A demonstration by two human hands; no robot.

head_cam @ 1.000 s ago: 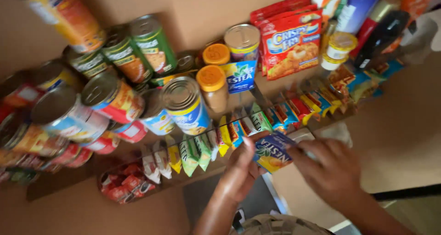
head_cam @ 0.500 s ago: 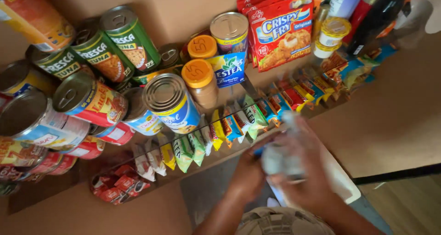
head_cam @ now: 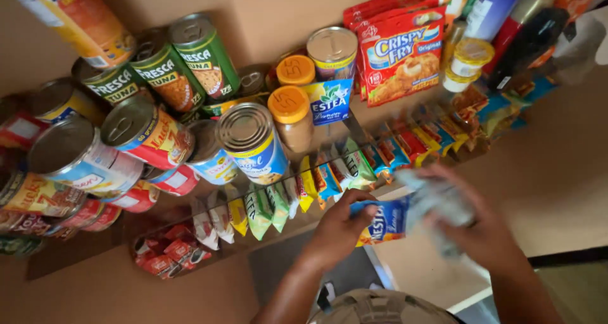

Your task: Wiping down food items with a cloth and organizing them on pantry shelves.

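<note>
My left hand [head_cam: 339, 229] pinches the lower left edge of a blue and yellow drink-mix sachet [head_cam: 383, 219], thumb on top and fingers curled under it. My right hand [head_cam: 472, 229] is closed around a blurred, crumpled silvery-white wrapper [head_cam: 437, 200], which sits just beside the sachet's right end; I cannot tell whether the two are touching or joined. Both hands hover in front of the wooden shelf [head_cam: 285, 20], just below a long row of small hanging sachets [head_cam: 329, 178] in yellow, green, blue and red that runs from lower left to upper right.

Behind that row stand the tins: a blue and yellow can with a ribbed silver lid [head_cam: 253, 143] near the middle, a red and white can [head_cam: 149, 134] to its left, and two green tuna cans [head_cam: 183, 61] farther back. Two jars with orange lids [head_cam: 291, 105] stand just right of the blue can, with a blue iced-tea packet [head_cam: 329, 102] beside them. A red and yellow breading-mix pouch [head_cam: 399, 55] leans upright against the back of the shelf, and dark bottles [head_cam: 525, 39] cluster at the upper right. Red sachets [head_cam: 168, 254] hang at the lower left end of the row, well apart from my hands.
</note>
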